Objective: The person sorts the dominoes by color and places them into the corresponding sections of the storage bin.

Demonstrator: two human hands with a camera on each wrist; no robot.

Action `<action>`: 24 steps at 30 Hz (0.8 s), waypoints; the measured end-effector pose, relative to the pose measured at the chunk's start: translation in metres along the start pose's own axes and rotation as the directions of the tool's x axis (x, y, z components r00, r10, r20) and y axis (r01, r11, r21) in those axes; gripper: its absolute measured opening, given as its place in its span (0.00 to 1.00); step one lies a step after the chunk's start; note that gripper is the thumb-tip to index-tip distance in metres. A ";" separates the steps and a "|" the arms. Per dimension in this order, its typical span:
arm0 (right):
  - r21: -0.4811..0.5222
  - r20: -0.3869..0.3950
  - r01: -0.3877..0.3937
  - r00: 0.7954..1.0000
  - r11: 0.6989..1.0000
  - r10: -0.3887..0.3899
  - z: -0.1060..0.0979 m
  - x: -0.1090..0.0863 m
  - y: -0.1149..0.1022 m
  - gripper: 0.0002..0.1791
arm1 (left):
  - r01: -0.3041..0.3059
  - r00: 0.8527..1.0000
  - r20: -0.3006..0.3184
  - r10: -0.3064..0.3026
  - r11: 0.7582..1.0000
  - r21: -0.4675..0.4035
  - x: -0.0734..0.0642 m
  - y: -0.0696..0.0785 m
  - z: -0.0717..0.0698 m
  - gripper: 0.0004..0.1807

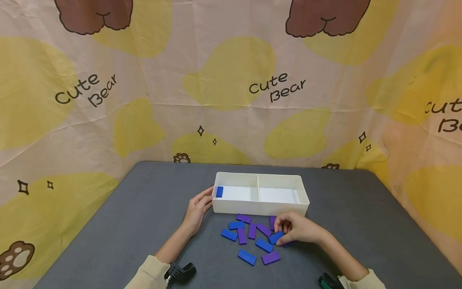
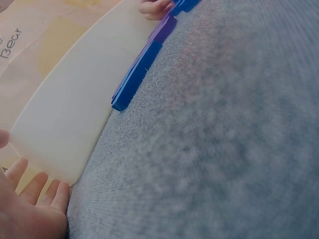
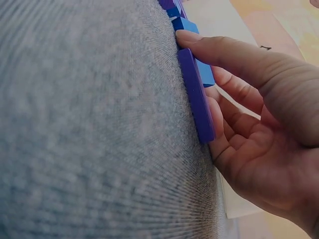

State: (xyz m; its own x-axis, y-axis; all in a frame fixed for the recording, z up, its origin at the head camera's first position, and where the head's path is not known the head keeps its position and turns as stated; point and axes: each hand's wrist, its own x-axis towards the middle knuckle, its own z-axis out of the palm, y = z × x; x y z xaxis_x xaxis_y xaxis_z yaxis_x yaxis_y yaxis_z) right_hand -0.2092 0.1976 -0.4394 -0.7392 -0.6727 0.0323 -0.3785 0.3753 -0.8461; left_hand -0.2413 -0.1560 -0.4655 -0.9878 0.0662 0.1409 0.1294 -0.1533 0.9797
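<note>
While the head view shows one placed block [image 1: 219, 192] — blue, lying in the left compartment [image 1: 240, 195] of the box [image 1: 260, 207] — a scatter of loose blocks [image 1: 247, 257], blue and purple, lies on the table [image 1: 108, 233] in front of the front wall. Judged from this layout, the work is at an early stage: one piece is inside, and about a dozen are outside, counting the piece in the fingers. The left hand [image 1: 196, 210] rests its fingers against the left end of the box, grasping no block. The right hand [image 1: 297, 228] pinches a blue block, the gripped block [image 1: 276, 238], between thumb and fingers, at the right side of the scatter.

In the left wrist view, the left hand's fingers are extended and touch the end of the box. The nearest loose blocks lie along the box's base, well apart from this hand.

In the right wrist view, the thumb tip bears on the near side of the gripped block, close to one end; the fingers are behind it. A purple block [image 3: 197, 97] lies just beside it, under the hand. Whether the gripped block is clear of the table cannot be told.
</note>
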 end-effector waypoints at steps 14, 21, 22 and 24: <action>0.063 0.062 0.076 0.995 0.995 -0.080 -0.002 0.003 0.001 0.08 | 0.005 1.000 0.001 -0.005 1.000 0.000 0.001 0.000 0.000 0.27; 0.121 0.089 0.060 0.993 0.991 -0.071 -0.005 0.002 0.000 0.09 | 0.007 1.000 -0.002 -0.007 1.000 0.009 0.000 0.000 0.000 0.27; 0.125 0.092 0.058 0.993 0.990 -0.070 -0.005 0.002 0.000 0.09 | 0.004 1.000 0.000 -0.004 1.000 0.011 0.000 0.000 0.000 0.27; 0.137 0.103 0.053 0.992 0.989 -0.067 -0.006 0.002 -0.001 0.11 | 0.001 1.000 0.003 -0.001 1.000 0.014 0.000 0.001 0.000 0.27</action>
State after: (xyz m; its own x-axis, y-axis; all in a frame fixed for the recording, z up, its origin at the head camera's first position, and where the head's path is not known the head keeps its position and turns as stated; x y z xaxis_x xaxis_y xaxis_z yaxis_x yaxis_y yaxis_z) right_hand -0.2141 0.2000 -0.4354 -0.6509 -0.7584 0.0345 -0.3372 0.2481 -0.9082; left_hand -0.2414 -0.1562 -0.4650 -0.9877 0.0690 0.1406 0.1300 -0.1395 0.9817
